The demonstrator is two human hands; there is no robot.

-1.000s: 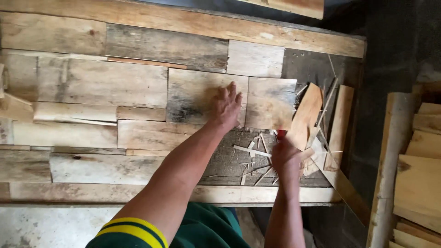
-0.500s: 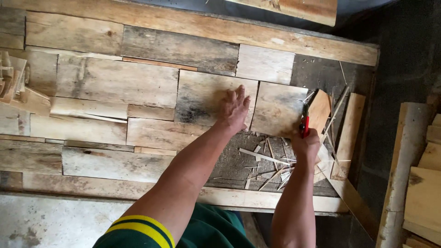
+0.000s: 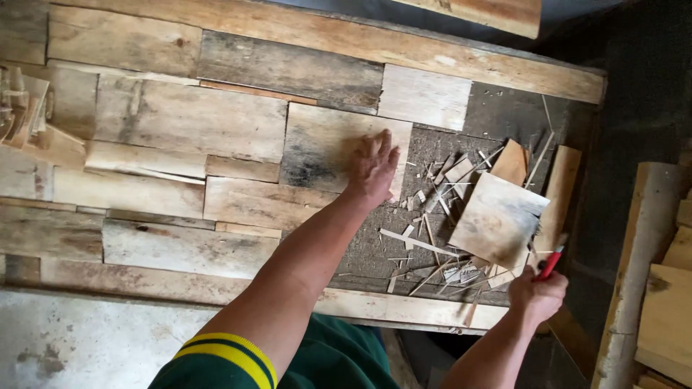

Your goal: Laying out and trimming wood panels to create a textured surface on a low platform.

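Observation:
My left hand lies flat, fingers spread, on a grey-stained wooden board that is fitted among other flat boards in a wooden frame. My right hand is at the frame's near right corner, closed around a red-handled tool whose tip is blurred. A loose squarish wood piece rests tilted on the dark base, just left of the tool. Thin splinters and offcuts are scattered around it.
Long planks border the frame at the far side and the near side. A stack of wood pieces stands at the right. Small scraps pile up at the far left. Concrete floor shows at the lower left.
The squarish piece that sat beside the grey-stained board has shifted right and now lies tilted among the splinters. My right hand drew back toward the near edge with the red tool.

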